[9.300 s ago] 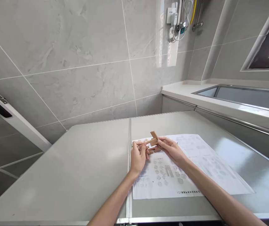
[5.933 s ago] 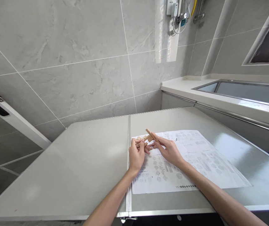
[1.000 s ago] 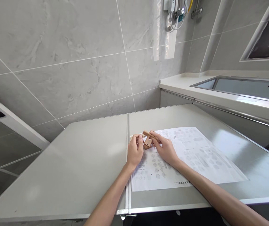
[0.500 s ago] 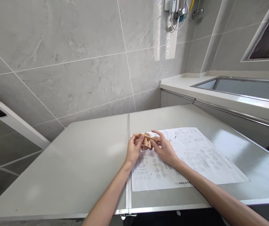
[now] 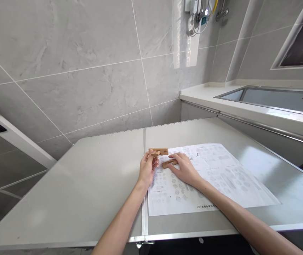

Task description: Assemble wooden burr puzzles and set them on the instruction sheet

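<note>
My left hand is curled and pinches a small wooden puzzle piece just above the sheet's near-left corner. Behind it a longer notched wooden piece lies flat at the top left of the printed sheet. My right hand rests on the sheet with its fingers closed over another wooden piece, which lies on the paper. The two hands are a little apart.
The sheet with printed diagrams lies on the right half of a grey folding table, split by a seam. A tiled wall rises behind. A white counter with a steel sink stands at the right.
The joined wooden pieces held between both hands have come apart. One long piece now lies on the sheet, my left hand keeps a small one, my right hand has lowered another onto the paper.
</note>
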Demonstrator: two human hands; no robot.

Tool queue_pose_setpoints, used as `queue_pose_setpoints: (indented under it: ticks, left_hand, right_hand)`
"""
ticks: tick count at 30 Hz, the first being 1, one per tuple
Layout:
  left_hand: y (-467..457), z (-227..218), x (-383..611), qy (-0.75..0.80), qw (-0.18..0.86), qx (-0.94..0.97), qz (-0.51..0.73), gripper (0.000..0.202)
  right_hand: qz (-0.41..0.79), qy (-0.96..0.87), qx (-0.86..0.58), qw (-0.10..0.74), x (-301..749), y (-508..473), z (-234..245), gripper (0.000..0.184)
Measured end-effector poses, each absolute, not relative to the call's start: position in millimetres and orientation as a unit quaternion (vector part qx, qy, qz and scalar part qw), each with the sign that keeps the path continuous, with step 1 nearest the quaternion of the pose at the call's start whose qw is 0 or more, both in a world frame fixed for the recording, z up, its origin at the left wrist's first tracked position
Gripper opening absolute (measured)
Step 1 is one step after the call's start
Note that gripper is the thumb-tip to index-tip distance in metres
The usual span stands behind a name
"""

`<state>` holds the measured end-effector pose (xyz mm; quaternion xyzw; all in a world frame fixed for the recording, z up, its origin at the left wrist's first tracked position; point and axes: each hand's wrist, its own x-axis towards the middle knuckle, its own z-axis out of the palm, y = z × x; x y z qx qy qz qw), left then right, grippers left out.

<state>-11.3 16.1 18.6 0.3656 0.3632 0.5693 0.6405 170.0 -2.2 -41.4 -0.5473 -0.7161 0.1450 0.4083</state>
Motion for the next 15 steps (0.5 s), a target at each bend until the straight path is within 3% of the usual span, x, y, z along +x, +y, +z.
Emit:
queue_pose_setpoints:
  ticks: [15]
  left_hand:
    - [18.3,14.0,-12.4,0.257,0.749,0.314,0.524,0.016]
  right_hand:
    - [0.149,-0.718,-0.564,0.380,173.2,1.4,-47.9,0.021]
